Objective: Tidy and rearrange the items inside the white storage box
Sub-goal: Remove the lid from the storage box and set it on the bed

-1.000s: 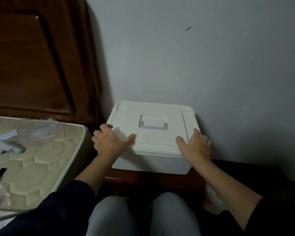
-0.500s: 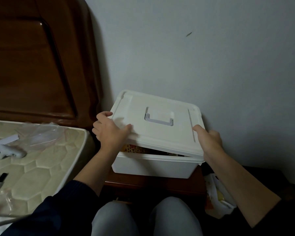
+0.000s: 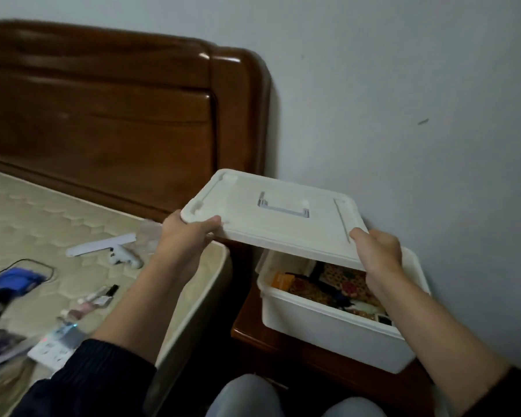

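White storage box (image 3: 337, 332) sits on a dark wooden bedside table (image 3: 253, 335), close against the pale wall (image 3: 403, 85) and just beside the bed. Its top is uncovered, and inside lies a jumble of things: an orange packet (image 3: 283, 279) toward the left end, patterned red and gold fabric pieces (image 3: 346, 284) in the middle, and something dark draped across them that I cannot make out. The lid (image 3: 277, 218) hangs in the air above the box's left and rear part, shifted toward the bed and roughly level, its recessed handle (image 3: 283, 206) facing up. The left hand (image 3: 187, 239) grips the lid's near left corner, thumb on top and fingers underneath. The right hand (image 3: 379, 254) grips the lid's near right edge in the same way, its forearm crossing over the open box. Both sleeves are dark. To the left, the bare quilted mattress (image 3: 42, 218) carries scattered odds and ends: a white strip (image 3: 100, 245), a small white gadget (image 3: 124, 258), a blue object with a black cord (image 3: 15, 281), little bottles (image 3: 94, 302), and a white power strip (image 3: 54, 350). Behind the bed stands the glossy brown headboard (image 3: 103, 115).
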Demonstrator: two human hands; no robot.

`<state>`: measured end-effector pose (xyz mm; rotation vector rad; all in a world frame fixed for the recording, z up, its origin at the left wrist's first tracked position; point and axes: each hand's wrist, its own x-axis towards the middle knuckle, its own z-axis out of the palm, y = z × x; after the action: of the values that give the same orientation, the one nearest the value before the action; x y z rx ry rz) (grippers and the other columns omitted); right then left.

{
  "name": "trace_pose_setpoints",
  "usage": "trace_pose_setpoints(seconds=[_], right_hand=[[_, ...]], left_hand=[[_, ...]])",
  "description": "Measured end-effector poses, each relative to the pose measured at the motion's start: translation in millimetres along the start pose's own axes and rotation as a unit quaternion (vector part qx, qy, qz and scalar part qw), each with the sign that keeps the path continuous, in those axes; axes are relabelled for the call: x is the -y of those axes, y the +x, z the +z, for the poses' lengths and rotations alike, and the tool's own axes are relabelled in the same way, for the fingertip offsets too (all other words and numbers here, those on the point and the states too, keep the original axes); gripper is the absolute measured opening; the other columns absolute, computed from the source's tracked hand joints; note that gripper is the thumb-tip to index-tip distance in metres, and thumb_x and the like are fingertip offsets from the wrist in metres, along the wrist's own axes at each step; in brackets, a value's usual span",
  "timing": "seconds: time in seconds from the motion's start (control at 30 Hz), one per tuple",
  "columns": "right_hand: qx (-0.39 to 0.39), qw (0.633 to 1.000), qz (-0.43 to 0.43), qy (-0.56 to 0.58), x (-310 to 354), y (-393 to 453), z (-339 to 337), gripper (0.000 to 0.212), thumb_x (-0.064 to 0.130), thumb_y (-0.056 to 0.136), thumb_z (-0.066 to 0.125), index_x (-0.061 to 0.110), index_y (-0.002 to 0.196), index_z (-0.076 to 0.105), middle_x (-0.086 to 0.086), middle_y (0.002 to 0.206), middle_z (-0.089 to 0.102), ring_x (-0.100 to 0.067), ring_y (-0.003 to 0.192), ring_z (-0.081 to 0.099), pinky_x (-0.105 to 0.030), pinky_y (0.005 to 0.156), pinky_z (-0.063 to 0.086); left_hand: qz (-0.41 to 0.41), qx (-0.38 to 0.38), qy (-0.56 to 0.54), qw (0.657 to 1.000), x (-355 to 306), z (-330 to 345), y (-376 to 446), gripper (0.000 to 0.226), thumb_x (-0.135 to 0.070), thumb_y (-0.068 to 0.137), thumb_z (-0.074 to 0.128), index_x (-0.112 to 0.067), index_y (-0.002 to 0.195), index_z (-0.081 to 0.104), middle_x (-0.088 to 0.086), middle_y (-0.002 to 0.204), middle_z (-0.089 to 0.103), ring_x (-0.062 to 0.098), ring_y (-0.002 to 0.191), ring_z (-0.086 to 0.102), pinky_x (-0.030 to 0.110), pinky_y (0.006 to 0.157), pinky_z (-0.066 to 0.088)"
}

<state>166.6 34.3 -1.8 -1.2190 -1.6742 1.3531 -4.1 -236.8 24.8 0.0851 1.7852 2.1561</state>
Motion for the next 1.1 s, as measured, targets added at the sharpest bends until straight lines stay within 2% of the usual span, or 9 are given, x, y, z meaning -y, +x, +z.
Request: trace_pose_setpoints(seconds=[0.27,0.37,0.47,0.63,0.73,0.8,0.87,0.97,1.1], right_hand=[[0.201,0.977,-0.072,0.009,37.5,-98.5,159.0,0.017,0.024,0.089,0.065,0.014,0.101,0.069,0.001,0.091,0.066,-0.027,0.091,0.063,-0.030,0.063,0.042],[0.293,0.954,-0.068,-0.010,54.1,-151.9,202.5,0.050,0.029,0.096,0.063,0.015,0.144,0.058,-0.002,0.125,0.064,-0.025,0.112,0.058,-0.033,0.091,0.046],[0.419,0.899,-0.093,-0.087,68.5,-207.5,224.7,0.046,0.038,0.101,0.061,0.017,0.142,0.060,-0.006,0.134,0.064,-0.025,0.112,0.061,-0.039,0.102,0.046],[0.642,0.764,-0.066,-0.017,106.0,-286.2,225.4,0.072,0.073,0.096,0.048,0.042,0.160,0.035,0.007,0.165,0.035,-0.029,0.149,0.039,-0.059,0.118,0.036],[0.719,0.680,0.000,0.144,138.8,-315.5,218.5,0.087,0.085,0.086,0.043,0.039,0.159,0.038,-0.006,0.158,0.045,-0.036,0.141,0.049,-0.064,0.111,0.045],[0.734,0.648,0.007,0.203,156.9,-325.2,216.4,0.093,0.090,0.082,0.046,0.032,0.154,0.048,-0.013,0.148,0.059,-0.039,0.133,0.059,-0.062,0.108,0.049],[0.710,0.674,0.000,0.202,164.6,-332.7,218.8,0.086,0.082,0.083,0.061,0.029,0.150,0.051,-0.012,0.138,0.068,-0.038,0.125,0.066,-0.059,0.104,0.054],[0.674,0.724,0.035,0.146,152.8,-346.4,233.4,0.053,0.037,0.092,0.076,0.017,0.137,0.058,-0.011,0.118,0.078,-0.034,0.105,0.077,-0.049,0.089,0.063],[0.610,0.763,0.152,0.148,114.6,-374.2,255.0,0.012,0.010,0.101,0.059,0.014,0.113,0.060,-0.015,0.092,0.081,-0.033,0.084,0.080,-0.044,0.061,0.065]], left_hand=[[0.065,-0.064,-0.180,0.979,-45.4,-142.6,-37.1,0.054,-0.005,0.082,0.078,-0.007,0.133,0.060,0.011,0.120,0.073,0.023,0.100,0.074,0.040,0.076,0.063],[0.063,-0.095,-0.129,0.985,-51.9,-170.7,-59.5,0.032,-0.013,0.090,0.075,-0.002,0.117,0.064,0.018,0.110,0.070,0.032,0.094,0.076,0.048,0.074,0.064],[0.097,-0.155,-0.101,0.978,-60.8,-200.9,-84.3,0.030,-0.009,0.092,0.066,0.003,0.119,0.058,0.020,0.094,0.066,0.028,0.075,0.076,0.056,0.071,0.064],[0.193,-0.231,0.140,0.943,-70.8,-232.4,-127.1,0.019,-0.015,0.082,0.060,-0.013,0.099,0.066,0.022,0.091,0.071,0.034,0.077,0.074,0.052,0.055,0.063],[0.199,-0.246,0.387,0.866,-65.5,-247.4,-143.0,0.022,-0.017,0.088,0.052,-0.004,0.101,0.063,0.015,0.082,0.066,0.024,0.067,0.060,0.039,0.055,0.054],[0.189,-0.251,0.537,0.783,-63.0,-255.6,-151.0,0.040,-0.011,0.094,0.046,-0.016,0.131,0.059,0.008,0.112,0.073,0.028,0.089,0.067,0.022,0.060,0.046],[0.213,-0.226,0.637,0.706,-58.4,-265.9,-159.9,0.067,-0.009,0.099,0.045,-0.039,0.158,0.033,-0.005,0.156,0.052,0.029,0.121,0.063,0.031,0.084,0.053],[0.200,-0.197,0.704,0.653,-55.3,-287.9,-175.3,0.084,-0.002,0.095,0.052,-0.045,0.161,0.020,-0.008,0.165,0.037,0.027,0.123,0.062,0.045,0.091,0.057],[0.038,-0.336,0.608,0.718,-47.5,-321.7,-196.0,0.104,-0.001,0.083,0.061,-0.035,0.166,0.006,0.007,0.172,0.010,0.035,0.156,0.014,0.057,0.123,0.024]])
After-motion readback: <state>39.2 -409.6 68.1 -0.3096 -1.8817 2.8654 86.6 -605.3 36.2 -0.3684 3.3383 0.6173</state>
